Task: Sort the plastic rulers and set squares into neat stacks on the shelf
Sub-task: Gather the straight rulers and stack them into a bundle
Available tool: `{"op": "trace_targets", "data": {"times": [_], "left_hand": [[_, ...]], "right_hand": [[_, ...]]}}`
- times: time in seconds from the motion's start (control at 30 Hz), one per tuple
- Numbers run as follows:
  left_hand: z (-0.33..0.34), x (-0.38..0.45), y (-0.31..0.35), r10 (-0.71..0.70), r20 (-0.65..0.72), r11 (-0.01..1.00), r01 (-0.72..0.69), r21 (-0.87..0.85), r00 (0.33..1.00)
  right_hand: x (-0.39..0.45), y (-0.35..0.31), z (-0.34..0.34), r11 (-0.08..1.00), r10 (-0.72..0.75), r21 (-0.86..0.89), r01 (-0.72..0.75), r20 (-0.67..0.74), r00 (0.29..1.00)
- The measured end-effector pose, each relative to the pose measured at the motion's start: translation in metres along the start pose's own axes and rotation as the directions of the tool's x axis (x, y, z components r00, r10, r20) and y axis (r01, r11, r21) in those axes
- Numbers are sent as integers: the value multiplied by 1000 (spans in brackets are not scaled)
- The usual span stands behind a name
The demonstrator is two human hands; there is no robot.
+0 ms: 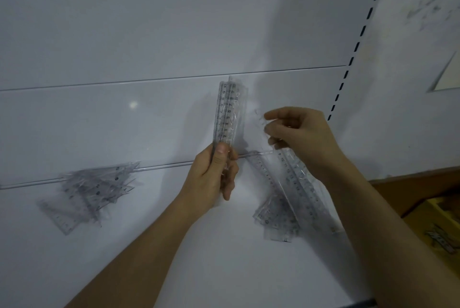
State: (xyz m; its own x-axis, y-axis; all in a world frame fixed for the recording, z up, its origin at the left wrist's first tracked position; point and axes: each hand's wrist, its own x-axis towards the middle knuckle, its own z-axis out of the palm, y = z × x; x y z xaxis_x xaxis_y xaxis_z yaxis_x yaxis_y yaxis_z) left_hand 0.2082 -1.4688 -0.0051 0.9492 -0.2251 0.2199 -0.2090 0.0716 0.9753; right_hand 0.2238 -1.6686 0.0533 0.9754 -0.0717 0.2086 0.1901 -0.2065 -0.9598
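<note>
Left hand [214, 173] grips a bundle of clear rulers [229, 111] by its lower end, thumb across the front, bundle upright above the white shelf [174, 245]. Right hand [298, 133] has its fingers curled; it seems to pinch the top of a long ruler [298, 183] lying slantwise, though clear plastic blurs the contact. Loose heap of set squares [94, 185] lies well apart at left; a second pile [276, 218] sits under the right wrist. Judgement: pieces light, stiff, slick, prone to fanning out. Best held across both long edges near mid-length.

left pile [94, 188] blurred, forearms cropped
</note>
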Motion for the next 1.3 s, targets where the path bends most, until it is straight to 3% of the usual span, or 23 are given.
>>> {"op": "trace_targets", "data": {"times": [0.1,0.27,0.47,0.67,0.77,0.87,0.97,1.07,1.2,1.3], "left_hand": [[3,-2,5,-60,37,993,63,-95,998],[5,-5,12,-130,57,980,137,-143,990],[16,-9,14,-95,69,994,99,-54,993],[20,-7,14,30,-31,989,-25,144,999],[20,-8,15,44,-35,991,-39,131,998],[19,-9,9,105,-16,967,-98,237,994],[21,-11,4,139,21,943,-139,301,990],[19,-7,3,133,-2,962,-128,242,991],[12,-2,0,86,25,970,-89,226,996],[10,-3,1,42,23,981,-45,188,999]], "right_hand": [[-3,-7,3,972,4,236,-7,14,1000],[-6,-8,11,934,6,356,-30,69,998],[-13,-6,25,950,-137,256,177,-167,976],[-18,-7,31,939,-222,244,241,-103,970],[-18,-4,33,942,-265,165,294,-178,948],[-15,2,33,947,-249,138,290,-257,934],[-15,3,34,940,-211,233,248,-171,962],[-12,1,31,927,-193,320,196,-43,980],[-7,5,22,954,-258,198,226,153,954],[-6,10,24,965,-264,57,257,176,948]]}}
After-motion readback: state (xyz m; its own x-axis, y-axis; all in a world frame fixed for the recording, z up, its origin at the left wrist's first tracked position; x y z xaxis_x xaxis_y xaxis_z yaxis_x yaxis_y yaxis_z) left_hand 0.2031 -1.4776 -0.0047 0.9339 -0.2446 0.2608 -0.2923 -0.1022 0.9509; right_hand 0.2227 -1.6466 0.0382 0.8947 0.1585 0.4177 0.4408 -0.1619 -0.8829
